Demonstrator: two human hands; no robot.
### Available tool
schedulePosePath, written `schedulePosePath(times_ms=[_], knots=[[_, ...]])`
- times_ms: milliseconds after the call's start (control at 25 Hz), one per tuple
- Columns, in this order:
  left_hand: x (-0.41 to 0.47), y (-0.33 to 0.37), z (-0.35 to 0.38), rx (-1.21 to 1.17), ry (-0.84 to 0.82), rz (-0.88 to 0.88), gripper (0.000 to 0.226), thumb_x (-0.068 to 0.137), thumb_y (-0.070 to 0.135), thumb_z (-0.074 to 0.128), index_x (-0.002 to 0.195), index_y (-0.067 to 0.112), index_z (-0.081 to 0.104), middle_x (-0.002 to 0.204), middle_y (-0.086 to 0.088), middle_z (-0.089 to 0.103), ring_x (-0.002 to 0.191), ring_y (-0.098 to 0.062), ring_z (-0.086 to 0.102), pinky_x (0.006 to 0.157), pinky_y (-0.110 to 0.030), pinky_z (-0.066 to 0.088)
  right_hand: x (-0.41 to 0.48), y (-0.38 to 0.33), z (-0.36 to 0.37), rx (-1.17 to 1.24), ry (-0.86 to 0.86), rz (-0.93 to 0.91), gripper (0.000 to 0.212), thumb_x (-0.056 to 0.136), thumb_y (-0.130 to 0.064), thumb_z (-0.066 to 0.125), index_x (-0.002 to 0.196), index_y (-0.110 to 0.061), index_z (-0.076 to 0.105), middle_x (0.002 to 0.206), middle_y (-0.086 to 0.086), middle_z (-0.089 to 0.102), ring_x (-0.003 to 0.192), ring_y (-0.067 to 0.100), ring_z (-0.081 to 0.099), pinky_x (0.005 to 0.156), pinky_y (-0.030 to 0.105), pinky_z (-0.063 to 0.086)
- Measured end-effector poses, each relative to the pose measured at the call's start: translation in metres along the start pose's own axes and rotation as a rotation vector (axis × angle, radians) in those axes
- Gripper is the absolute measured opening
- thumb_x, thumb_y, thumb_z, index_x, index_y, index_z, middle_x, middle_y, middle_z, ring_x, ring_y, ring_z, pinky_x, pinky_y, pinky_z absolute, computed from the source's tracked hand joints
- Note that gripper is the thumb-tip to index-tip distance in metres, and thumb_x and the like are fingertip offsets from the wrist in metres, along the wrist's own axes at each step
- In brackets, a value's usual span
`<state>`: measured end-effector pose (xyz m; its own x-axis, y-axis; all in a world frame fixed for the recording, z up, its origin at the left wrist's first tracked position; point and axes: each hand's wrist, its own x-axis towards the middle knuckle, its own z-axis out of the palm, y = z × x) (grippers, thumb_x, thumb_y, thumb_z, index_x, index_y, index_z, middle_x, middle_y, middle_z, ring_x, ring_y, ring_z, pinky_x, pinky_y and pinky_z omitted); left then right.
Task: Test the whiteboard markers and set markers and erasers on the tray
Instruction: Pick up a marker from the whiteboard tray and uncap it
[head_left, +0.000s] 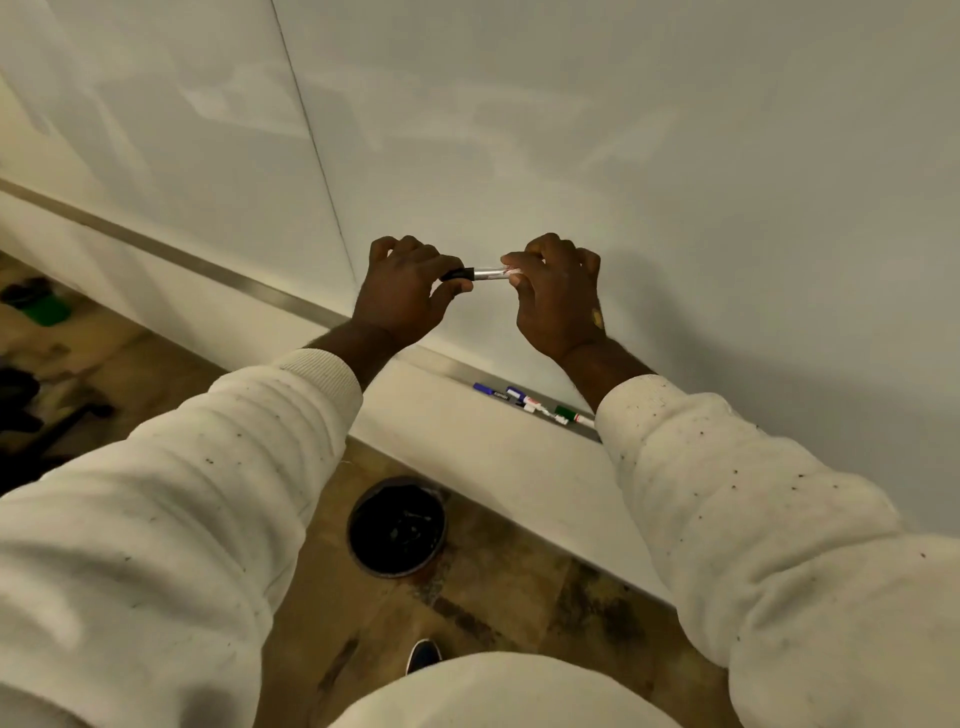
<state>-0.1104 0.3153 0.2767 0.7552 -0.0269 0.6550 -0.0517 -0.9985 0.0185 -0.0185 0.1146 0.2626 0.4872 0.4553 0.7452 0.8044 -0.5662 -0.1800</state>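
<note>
Marker: held level before whiteboard, above tray.
Left hand gripped black cap; right hand pinched barrel end.
Likely light, stiff, smooth; cap probably tight, so grip barrel and pull straight.
Other markers lay on tray.
Bin on floor below.
No obstruction seen.

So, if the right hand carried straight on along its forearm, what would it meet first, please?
Probably the whiteboard, just behind the right hand; nothing shows between them, though depth is unclear.
</note>
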Motion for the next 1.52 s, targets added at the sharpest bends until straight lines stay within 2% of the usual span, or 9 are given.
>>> schedulePosePath(times_ms=[160,480,600,720,920,1040,1160,1320,1520], knots=[[-0.049,-0.057,0.027,0.008,-0.064,-0.030,0.027,0.094,0.050,0.053,0.099,0.030,0.070,0.084,0.009,0.066,0.090,-0.019,0.056,0.091,-0.039,0.032,-0.021,-0.030,0.063,0.036,-0.098,0.040,0.032,0.082,-0.016,0.066,0.113,-0.024,0.065,0.107,-0.003,0.058,0.099,0.019,0.055,0.090,0.039,0.035],[-0.140,-0.148,0.074,-0.014,-0.270,-0.192,0.029,0.093,0.054,0.053,0.098,0.031,0.071,0.093,0.010,0.066,0.098,-0.018,0.056,0.097,-0.041,0.033,-0.054,-0.083,0.185,0.110,-0.327,0.100,0.025,0.084,-0.019,0.064,0.107,-0.029,0.067,0.106,-0.007,0.057,0.099,0.017,0.053,0.089,0.036,0.030],[-0.177,-0.168,0.091,-0.006,-0.376,-0.225,0.031,0.094,0.052,0.051,0.101,0.030,0.071,0.097,0.008,0.067,0.101,-0.020,0.057,0.096,-0.043,0.036,-0.075,-0.098,0.220,0.149,-0.403,0.094,0.023,0.085,-0.018,0.066,0.106,-0.025,0.069,0.105,-0.003,0.059,0.099,0.020,0.053,0.090,0.034,0.028],[-0.219,-0.178,0.106,0.002,-0.461,-0.234,0.030,0.091,0.048,0.054,0.103,0.027,0.071,0.100,0.005,0.068,0.102,-0.024,0.058,0.095,-0.043,0.033,-0.105,-0.108,0.249,0.179,-0.503,0.071,0.022,0.086,-0.019,0.062,0.106,-0.024,0.070,0.104,-0.002,0.061,0.099,0.022,0.055,0.089,0.038,0.030],[-0.254,-0.190,0.125,-0.034,-0.656,-0.333,0.047,0.090,0.056,0.041,0.112,0.024,0.068,0.114,0.001,0.066,0.116,-0.026,0.052,0.106,-0.052,0.030,-0.130,-0.120,0.290,0.197,-0.647,0.107,0.032,0.083,-0.020,0.059,0.113,-0.021,0.069,0.111,0.002,0.063,0.105,0.026,0.058,0.093,0.045,0.035],[-0.252,-0.196,0.132,-0.091,-0.760,-0.384,0.063,0.091,0.064,0.035,0.135,0.022,0.053,0.141,-0.001,0.052,0.137,-0.024,0.037,0.115,-0.054,0.018,-0.132,-0.119,0.304,0.187,-0.701,0.116,0.045,0.086,-0.030,0.060,0.131,-0.021,0.059,0.132,0.003,0.058,0.125,0.024,0.050,0.104,0.048,0.031],[-0.241,-0.201,0.136,-0.102,-0.785,-0.389,0.074,0.091,0.071,0.030,0.148,0.023,0.034,0.157,-0.001,0.031,0.148,-0.021,0.017,0.118,-0.056,0.010,-0.125,-0.114,0.311,0.149,-0.760,0.142,0.061,0.091,-0.046,0.052,0.146,-0.023,0.040,0.153,0.003,0.037,0.142,0.023,0.032,0.115,0.052,0.021],[-0.223,-0.203,0.139,-0.094,-0.808,-0.377,0.089,0.086,0.080,0.019,0.154,0.022,0.014,0.163,0.000,0.007,0.150,-0.018,-0.003,0.118,-0.058,0.003,-0.113,-0.108,0.311,0.061,-0.795,0.156,0.075,0.092,-0.060,0.041,0.154,-0.023,0.021,0.163,0.002,0.016,0.150,0.023,0.015,0.119,0.054,0.012],[-0.198,-0.191,0.141,-0.085,-0.826,-0.315,0.096,0.083,0.084,0.015,0.155,0.023,0.002,0.163,0.001,-0.006,0.149,-0.017,-0.014,0.118,-0.059,-0.001,-0.103,-0.093,0.295,-0.018,-0.785,0.199,0.085,0.090,-0.068,0.040,0.155,-0.019,0.017,0.164,0.004,0.014,0.150,0.025,0.014,0.119,0.056,0.012]])
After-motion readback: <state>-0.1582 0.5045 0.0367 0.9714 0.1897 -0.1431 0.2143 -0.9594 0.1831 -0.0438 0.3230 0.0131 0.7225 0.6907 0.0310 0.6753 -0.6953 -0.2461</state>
